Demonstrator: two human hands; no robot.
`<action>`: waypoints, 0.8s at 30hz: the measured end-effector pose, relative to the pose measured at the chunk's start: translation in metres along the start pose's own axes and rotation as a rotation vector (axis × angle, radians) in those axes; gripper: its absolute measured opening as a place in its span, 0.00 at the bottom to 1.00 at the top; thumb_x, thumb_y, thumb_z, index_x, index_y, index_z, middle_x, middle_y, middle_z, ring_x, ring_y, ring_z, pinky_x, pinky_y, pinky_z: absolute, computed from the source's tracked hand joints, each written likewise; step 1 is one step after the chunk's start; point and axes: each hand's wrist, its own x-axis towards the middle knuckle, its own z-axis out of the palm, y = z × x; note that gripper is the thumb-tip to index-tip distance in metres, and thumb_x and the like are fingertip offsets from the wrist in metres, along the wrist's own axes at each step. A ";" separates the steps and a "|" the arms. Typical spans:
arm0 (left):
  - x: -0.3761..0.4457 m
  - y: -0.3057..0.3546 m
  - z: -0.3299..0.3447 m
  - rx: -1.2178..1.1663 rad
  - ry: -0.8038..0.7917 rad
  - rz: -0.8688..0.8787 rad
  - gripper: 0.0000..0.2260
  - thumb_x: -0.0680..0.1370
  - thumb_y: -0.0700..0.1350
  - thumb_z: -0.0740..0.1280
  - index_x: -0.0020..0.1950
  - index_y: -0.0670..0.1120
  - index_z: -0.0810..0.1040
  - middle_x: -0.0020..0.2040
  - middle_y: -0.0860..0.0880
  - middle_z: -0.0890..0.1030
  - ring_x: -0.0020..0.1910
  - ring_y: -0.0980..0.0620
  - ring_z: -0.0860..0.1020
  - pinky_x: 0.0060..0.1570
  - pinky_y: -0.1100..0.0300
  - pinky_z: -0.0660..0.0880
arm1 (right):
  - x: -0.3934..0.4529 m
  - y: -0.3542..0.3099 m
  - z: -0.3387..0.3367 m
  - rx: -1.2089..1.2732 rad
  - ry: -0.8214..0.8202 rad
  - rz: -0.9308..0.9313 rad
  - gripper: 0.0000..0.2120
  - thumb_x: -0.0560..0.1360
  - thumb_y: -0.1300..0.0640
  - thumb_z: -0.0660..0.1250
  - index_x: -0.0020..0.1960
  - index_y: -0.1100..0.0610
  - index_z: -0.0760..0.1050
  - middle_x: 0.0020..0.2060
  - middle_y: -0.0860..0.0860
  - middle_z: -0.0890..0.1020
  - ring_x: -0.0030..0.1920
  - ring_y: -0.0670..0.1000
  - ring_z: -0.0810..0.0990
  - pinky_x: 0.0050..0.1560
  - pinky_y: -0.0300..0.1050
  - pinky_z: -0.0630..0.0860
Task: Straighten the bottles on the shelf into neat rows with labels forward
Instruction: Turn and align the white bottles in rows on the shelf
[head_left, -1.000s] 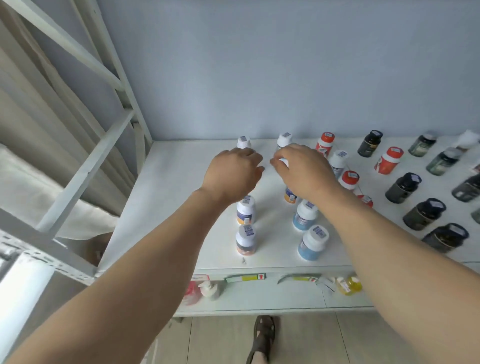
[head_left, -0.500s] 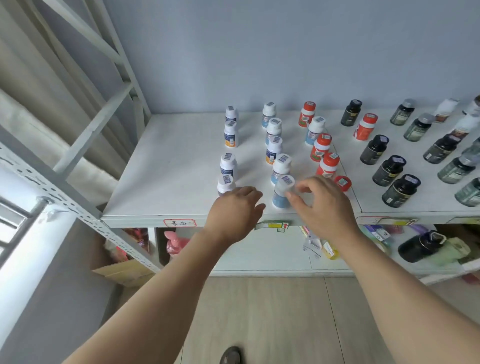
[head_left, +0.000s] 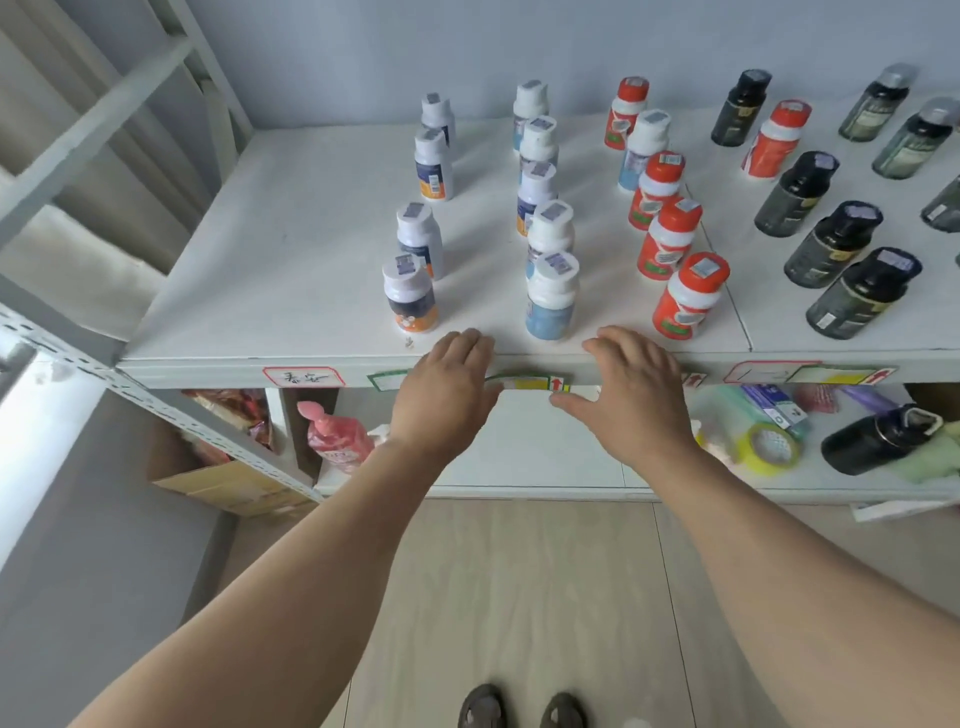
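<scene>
At the front edge of the shelf (head_left: 291, 291), the left hand (head_left: 447, 395) and right hand (head_left: 636, 397) are spread open and hold nothing. Just behind them, bottles (head_left: 550, 296) stand upright in rows running toward the back edge.

Bright daylight; soft blur; warped edges
</scene>
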 end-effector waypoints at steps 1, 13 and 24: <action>0.001 -0.001 0.003 0.009 0.037 0.002 0.19 0.72 0.48 0.72 0.59 0.41 0.77 0.58 0.45 0.79 0.56 0.43 0.77 0.46 0.52 0.77 | 0.000 -0.001 0.004 0.004 0.038 0.021 0.32 0.65 0.39 0.76 0.61 0.56 0.76 0.62 0.53 0.76 0.63 0.58 0.73 0.63 0.53 0.67; 0.007 0.000 0.010 0.036 0.088 0.001 0.14 0.69 0.43 0.75 0.52 0.42 0.79 0.51 0.45 0.80 0.48 0.42 0.79 0.39 0.53 0.78 | 0.004 -0.005 0.017 -0.005 0.257 0.071 0.21 0.66 0.45 0.77 0.54 0.54 0.77 0.54 0.51 0.79 0.54 0.57 0.75 0.53 0.50 0.67; 0.006 0.015 -0.013 -0.025 -0.118 -0.126 0.15 0.74 0.44 0.69 0.59 0.42 0.75 0.59 0.47 0.75 0.58 0.45 0.74 0.47 0.49 0.76 | 0.008 -0.013 -0.011 0.067 0.022 0.105 0.24 0.67 0.46 0.76 0.57 0.58 0.77 0.54 0.53 0.79 0.56 0.58 0.76 0.55 0.51 0.71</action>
